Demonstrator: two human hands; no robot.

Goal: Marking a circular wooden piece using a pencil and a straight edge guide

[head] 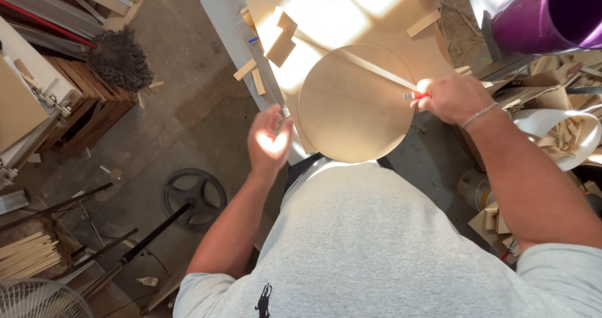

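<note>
A round wooden disc (pixel 351 105) lies flat on a larger cut wooden board (pixel 351 23) atop the workbench. My right hand (pixel 450 98) is at the disc's right edge, closed on a small red-and-white tool (pixel 414 95). A thin pale strip (pixel 376 70) runs from that hand across the disc toward the upper left. My left hand (pixel 269 139) hovers just left of the disc with fingers apart and holds nothing.
Small wood offcuts (pixel 258 79) lie on the bench's grey edge (pixel 219 10). A purple bucket (pixel 552 10) stands at the upper right, wood scraps (pixel 564 133) beside it. On the floor are a mop head (pixel 120 58), a black wheel (pixel 194 196) and stacked boards (pixel 81 98).
</note>
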